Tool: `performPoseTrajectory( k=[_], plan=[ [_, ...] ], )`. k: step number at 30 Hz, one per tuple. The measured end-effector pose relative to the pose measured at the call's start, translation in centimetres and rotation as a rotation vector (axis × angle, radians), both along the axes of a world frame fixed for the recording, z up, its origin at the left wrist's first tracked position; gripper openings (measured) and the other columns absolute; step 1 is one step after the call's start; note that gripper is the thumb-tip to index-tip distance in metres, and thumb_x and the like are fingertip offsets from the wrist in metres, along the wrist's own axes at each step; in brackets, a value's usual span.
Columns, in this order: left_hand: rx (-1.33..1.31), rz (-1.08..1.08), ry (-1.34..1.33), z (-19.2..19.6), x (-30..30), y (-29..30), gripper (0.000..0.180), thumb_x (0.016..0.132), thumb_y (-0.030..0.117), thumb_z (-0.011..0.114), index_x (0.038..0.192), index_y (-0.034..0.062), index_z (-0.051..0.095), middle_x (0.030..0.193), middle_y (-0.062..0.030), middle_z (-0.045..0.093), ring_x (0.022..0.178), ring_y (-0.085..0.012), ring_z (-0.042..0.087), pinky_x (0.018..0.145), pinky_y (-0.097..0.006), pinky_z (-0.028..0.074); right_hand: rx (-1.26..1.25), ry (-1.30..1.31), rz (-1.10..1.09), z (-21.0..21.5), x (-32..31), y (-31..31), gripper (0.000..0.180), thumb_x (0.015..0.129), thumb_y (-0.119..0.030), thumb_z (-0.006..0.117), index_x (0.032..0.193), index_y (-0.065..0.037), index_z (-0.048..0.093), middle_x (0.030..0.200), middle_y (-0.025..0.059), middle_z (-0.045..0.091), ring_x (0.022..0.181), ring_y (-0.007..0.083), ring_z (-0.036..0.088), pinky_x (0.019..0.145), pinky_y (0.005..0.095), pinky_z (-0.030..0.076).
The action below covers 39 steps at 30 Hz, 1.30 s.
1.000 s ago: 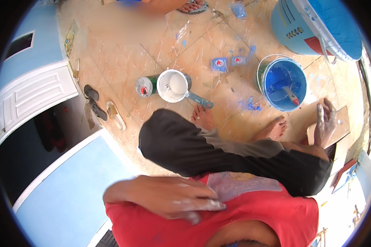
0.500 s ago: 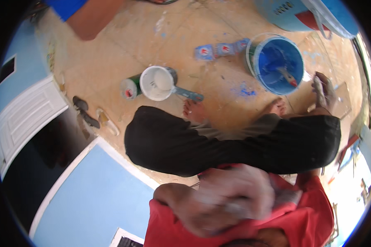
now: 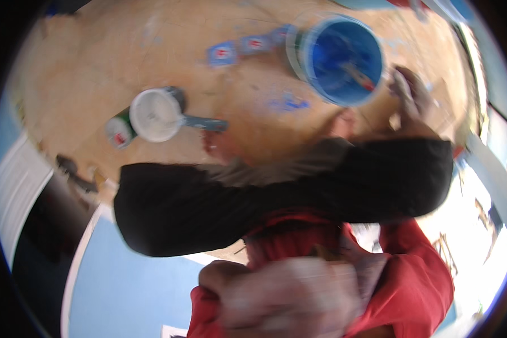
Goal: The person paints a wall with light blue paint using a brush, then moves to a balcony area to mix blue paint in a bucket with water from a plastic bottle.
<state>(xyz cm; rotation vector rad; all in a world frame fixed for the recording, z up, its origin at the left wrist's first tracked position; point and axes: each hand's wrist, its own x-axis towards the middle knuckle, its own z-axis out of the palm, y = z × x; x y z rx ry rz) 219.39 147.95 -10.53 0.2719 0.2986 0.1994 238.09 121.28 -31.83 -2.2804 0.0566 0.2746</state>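
Note:
My right hand (image 3: 411,94) reaches past my right knee, whitish marks on it, its fingers extended and apart, with nothing seen in them. Close by on its left stands a bucket (image 3: 382,62) of blue paint, and a paintbrush (image 3: 357,76) with a reddish handle end leans inside. My left hand (image 3: 298,293) is smeared by motion in front of my red shirt; its fingers and anything in them cannot be made out. On the floor at left sits a white dipper (image 3: 155,114) with a grey-blue handle and pale contents.
A green can (image 3: 120,130) lies against the dipper. Several blue packets (image 3: 222,53) line up left of the bucket, near blue stains (image 3: 290,103) on the tan floor. Shoes (image 3: 73,173) lie by a doorway and a light blue wall (image 3: 129,276) at lower left.
The view has shifted, so the floor things sit further left and the bucket higher. The blurred left hand is lower in the picture. The right hand stays beside the bucket.

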Motion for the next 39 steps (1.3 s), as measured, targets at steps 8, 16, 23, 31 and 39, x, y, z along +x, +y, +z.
performPoseTrajectory(
  k=[8, 16, 23, 31, 39],
  plan=[
    [0.69, -0.795, -0.107, -3.5, 0.6, 3.7, 0.008, 0.101, 0.002, 0.067, 0.107, 0.0027, 0.071, 0.095, -0.0109, 0.071, 0.078, -0.0217, 0.07, 0.075, -0.035, 0.056, -0.335, 0.233, 0.279, 1.8, -0.1, 1.3, 0.044, 0.098, -0.034, 0.078, 0.136, -0.014, 0.07, 0.095, 0.0135, 0.078, 0.081, 0.0248, 0.075, 0.076, 0.0422, 0.057],
    [1.589, -0.869, 0.25, 1.6, 0.2, 11.2, 0.034, 0.087, 0.02, 0.086, 0.112, 0.0019, 0.072, 0.104, -0.0178, 0.075, 0.089, -0.0283, 0.075, 0.073, -0.034, 0.059, -0.44, 0.097, 0.395, 0.9, -0.3, 1.7, 0.04, 0.092, -0.033, 0.081, 0.126, -0.013, 0.072, 0.087, 0.0178, 0.077, 0.087, 0.0383, 0.076, 0.079, 0.0471, 0.059],
    [1.849, -0.816, 0.34, 1.3, 4.7, 13.4, 0.031, 0.091, 0.021, 0.076, 0.111, -0.001, 0.069, 0.098, -0.0142, 0.073, 0.086, -0.0246, 0.071, 0.078, -0.035, 0.055, -0.748, 0.046, 0.509, 2.6, 0.1, 4.6, 0.031, 0.094, -0.03, 0.076, 0.102, -0.001, 0.069, 0.088, 0.0187, 0.077, 0.084, 0.04, 0.076, 0.077, 0.0495, 0.06],
    [1.907, -0.989, 0.258, -10.2, 11.1, 15.5, 0.027, 0.1, 0.025, 0.07, 0.109, -0.0001, 0.067, 0.089, -0.013, 0.073, 0.082, -0.0237, 0.071, 0.078, -0.037, 0.055, -0.501, -0.063, 0.589, 0.0, 3.3, 8.0, 0.029, 0.091, -0.021, 0.074, 0.11, 0.0, 0.073, 0.097, 0.0207, 0.077, 0.092, 0.0411, 0.074, 0.084, 0.0481, 0.059],
    [2.493, -1.117, 0.232, -24.5, 14.9, 17.7, 0.051, 0.094, 0.031, 0.078, 0.131, -0.0006, 0.062, 0.121, -0.023, 0.071, 0.109, -0.043, 0.069, 0.096, -0.05, 0.056, -0.376, -0.267, 0.905, 0.6, 6.2, 9.4, 0.024, 0.083, -0.01, 0.07, 0.103, 0.003, 0.072, 0.098, 0.0219, 0.073, 0.086, 0.0421, 0.072, 0.082, 0.0527, 0.059]
  ],
)
